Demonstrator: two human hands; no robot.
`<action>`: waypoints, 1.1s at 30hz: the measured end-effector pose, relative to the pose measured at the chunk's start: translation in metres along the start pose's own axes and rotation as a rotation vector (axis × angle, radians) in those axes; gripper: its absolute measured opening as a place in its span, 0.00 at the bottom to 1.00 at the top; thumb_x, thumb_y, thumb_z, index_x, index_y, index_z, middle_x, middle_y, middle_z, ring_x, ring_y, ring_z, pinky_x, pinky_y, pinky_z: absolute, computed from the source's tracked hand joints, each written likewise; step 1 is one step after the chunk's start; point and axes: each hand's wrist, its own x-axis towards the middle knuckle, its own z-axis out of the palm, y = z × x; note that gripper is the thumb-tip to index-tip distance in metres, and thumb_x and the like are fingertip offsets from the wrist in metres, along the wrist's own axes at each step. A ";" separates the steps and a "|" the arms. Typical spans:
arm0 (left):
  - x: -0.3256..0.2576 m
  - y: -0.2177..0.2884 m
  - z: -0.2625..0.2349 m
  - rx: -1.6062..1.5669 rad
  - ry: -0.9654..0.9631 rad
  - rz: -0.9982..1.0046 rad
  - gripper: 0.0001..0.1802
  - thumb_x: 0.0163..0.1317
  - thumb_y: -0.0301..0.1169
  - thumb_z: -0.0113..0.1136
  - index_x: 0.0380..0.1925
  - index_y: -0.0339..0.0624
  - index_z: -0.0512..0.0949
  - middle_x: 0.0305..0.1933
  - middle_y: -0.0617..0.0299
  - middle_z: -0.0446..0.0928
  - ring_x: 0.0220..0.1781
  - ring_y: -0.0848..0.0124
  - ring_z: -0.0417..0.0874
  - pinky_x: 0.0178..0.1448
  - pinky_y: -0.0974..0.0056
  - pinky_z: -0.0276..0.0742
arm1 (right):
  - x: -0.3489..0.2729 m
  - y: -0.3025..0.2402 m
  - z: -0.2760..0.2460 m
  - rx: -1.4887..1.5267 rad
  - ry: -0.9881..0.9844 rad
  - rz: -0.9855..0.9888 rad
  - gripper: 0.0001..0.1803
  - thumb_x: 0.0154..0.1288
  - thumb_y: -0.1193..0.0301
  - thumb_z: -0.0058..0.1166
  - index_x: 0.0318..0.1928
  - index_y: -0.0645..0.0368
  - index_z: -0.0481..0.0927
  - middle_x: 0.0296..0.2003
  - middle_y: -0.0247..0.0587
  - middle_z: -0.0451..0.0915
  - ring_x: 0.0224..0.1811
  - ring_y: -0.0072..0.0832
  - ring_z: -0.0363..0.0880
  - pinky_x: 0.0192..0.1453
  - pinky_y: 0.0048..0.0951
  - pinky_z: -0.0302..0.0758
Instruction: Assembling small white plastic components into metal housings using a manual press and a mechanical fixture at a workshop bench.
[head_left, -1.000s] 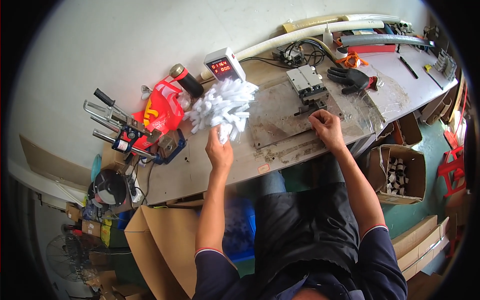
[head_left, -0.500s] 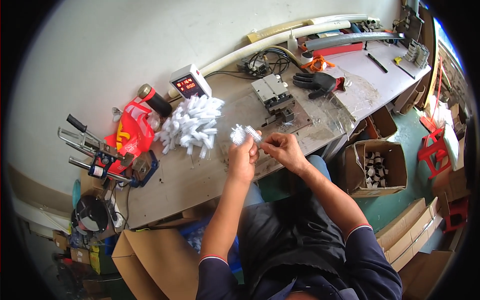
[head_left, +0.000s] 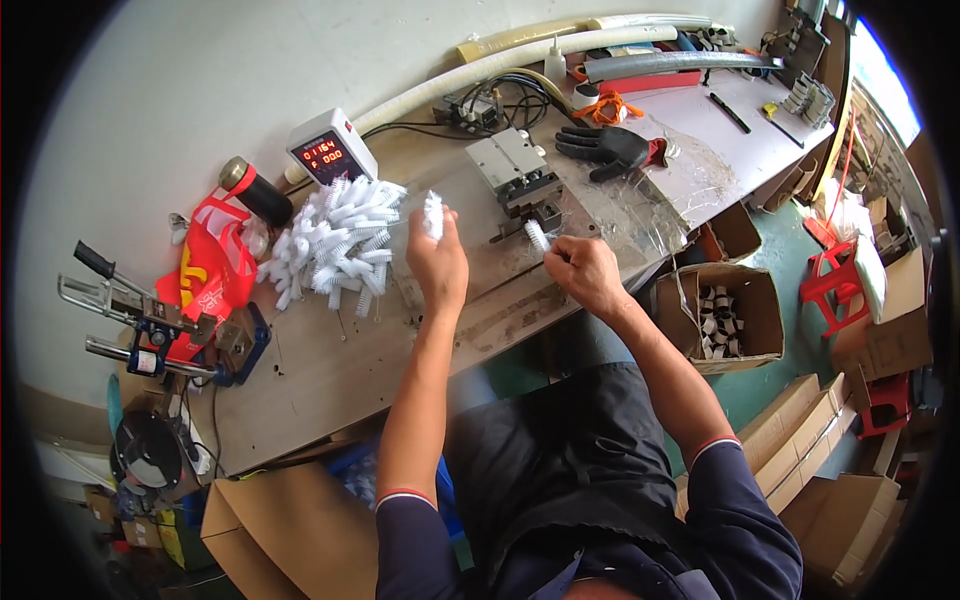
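My left hand (head_left: 438,265) is closed around small white bristle brushes (head_left: 432,214), whose tips stick up past the fingers; how many it holds is hidden. My right hand (head_left: 588,273) pinches one white bristle brush (head_left: 537,236) by its lower end, with the bristles pointing up and left. That brush is just in front of a grey metal clamping fixture (head_left: 520,182) on the bench. To the left of my left hand lies a big heap of similar white brushes (head_left: 335,232).
Behind the heap stand a counter box with a lit red display (head_left: 325,152) and a dark flask (head_left: 262,195). A hand press (head_left: 150,330) occupies the left end. A black glove (head_left: 605,150) lies beyond the fixture. An open carton (head_left: 750,340) sits right of the bench.
My hands, close together before, have moved apart. The right one has carried a single brush toward the fixture, while the left has shifted toward the heap with its brushes.
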 end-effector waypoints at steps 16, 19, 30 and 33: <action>0.003 -0.028 -0.007 0.053 0.012 0.179 0.08 0.73 0.26 0.59 0.50 0.40 0.78 0.42 0.52 0.85 0.45 0.56 0.87 0.50 0.56 0.80 | 0.015 -0.009 0.023 -0.214 0.180 0.096 0.13 0.62 0.63 0.55 0.30 0.60 0.86 0.24 0.50 0.84 0.32 0.49 0.86 0.43 0.45 0.80; 0.003 -0.029 -0.006 0.031 0.022 0.231 0.10 0.70 0.24 0.60 0.50 0.39 0.78 0.42 0.45 0.84 0.45 0.44 0.86 0.48 0.52 0.80 | 0.018 -0.011 0.026 -0.205 0.183 0.145 0.14 0.61 0.63 0.55 0.31 0.60 0.87 0.24 0.50 0.84 0.32 0.48 0.87 0.44 0.44 0.81; 0.003 -0.034 -0.010 0.143 0.093 0.353 0.07 0.71 0.25 0.62 0.47 0.39 0.78 0.40 0.52 0.82 0.41 0.54 0.86 0.46 0.56 0.79 | 0.020 -0.006 0.032 -0.205 0.208 0.172 0.13 0.60 0.64 0.57 0.32 0.63 0.86 0.24 0.51 0.83 0.29 0.38 0.85 0.39 0.39 0.78; 0.001 -0.028 -0.009 0.140 0.062 0.331 0.10 0.66 0.21 0.59 0.47 0.40 0.80 0.46 0.49 0.81 0.47 0.45 0.84 0.49 0.50 0.80 | 0.020 -0.003 0.034 -0.236 0.241 0.151 0.14 0.60 0.61 0.57 0.31 0.58 0.87 0.24 0.51 0.84 0.32 0.49 0.86 0.44 0.45 0.80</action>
